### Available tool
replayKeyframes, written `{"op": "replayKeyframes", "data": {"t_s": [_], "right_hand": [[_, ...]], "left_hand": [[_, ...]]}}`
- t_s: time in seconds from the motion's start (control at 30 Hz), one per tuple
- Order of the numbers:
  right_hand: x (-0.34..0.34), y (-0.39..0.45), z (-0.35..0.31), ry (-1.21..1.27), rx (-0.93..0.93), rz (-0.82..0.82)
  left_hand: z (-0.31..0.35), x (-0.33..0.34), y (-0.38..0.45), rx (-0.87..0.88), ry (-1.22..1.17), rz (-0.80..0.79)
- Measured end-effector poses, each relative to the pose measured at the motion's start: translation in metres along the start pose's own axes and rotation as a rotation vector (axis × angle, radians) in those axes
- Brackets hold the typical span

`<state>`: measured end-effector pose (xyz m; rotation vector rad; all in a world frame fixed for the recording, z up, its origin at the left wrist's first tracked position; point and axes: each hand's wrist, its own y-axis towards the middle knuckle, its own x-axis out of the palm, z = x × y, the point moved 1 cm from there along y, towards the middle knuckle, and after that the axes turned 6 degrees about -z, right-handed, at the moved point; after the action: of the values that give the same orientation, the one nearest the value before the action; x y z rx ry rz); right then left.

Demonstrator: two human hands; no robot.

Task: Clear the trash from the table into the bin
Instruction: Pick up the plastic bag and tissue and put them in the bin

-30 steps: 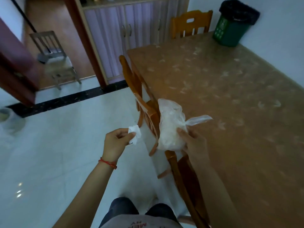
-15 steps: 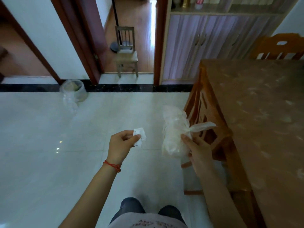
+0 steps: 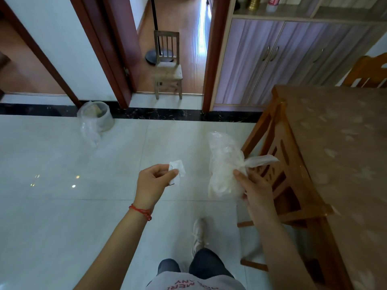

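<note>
My left hand [image 3: 154,183] pinches a small crumpled white tissue [image 3: 177,171] between thumb and fingers, held out over the white tiled floor. My right hand [image 3: 254,185] grips a knotted clear plastic bag [image 3: 224,164] at its tied neck, just left of the wooden chair. A pale round bin [image 3: 102,116] lined with a clear plastic bag stands on the floor at the far left, by the dark floor strip. The wooden table [image 3: 339,147] fills the right side.
A wooden chair [image 3: 280,168] is tucked against the table beside my right hand. A small wooden chair [image 3: 167,65] stands in the doorway ahead. A purple-fronted cabinet [image 3: 282,59] lines the far wall. My foot [image 3: 198,233] is on open floor tiles.
The view has swung left from the table toward the floor and doorway, bringing the floor bin into sight. Both hands keep their hold on the tissue and bag, and a foot has stepped forward.
</note>
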<state>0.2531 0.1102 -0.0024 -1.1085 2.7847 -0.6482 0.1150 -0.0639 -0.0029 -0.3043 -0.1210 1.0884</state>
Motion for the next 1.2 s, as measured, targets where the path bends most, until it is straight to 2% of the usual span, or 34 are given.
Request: {"op": "replayKeyframes", "data": {"t_s": [0.47, 0.63, 1.2], "right_hand": [[0.024, 0.194, -0.096, -0.074, 0.012, -0.03], [0.04, 0.257, -0.119, -0.02, 0.031, -0.019], [0.123, 0.49, -0.209, -0.108, 0.013, 0.174]], "left_hand": [[0.072, 0.051, 0.193, 0.017, 0.02, 0.051], [0.092, 0.06, 0.261, 0.01, 0.025, 0.049], [0.182, 0.066, 0.549, 0.018, 0.118, -0.144]]}}
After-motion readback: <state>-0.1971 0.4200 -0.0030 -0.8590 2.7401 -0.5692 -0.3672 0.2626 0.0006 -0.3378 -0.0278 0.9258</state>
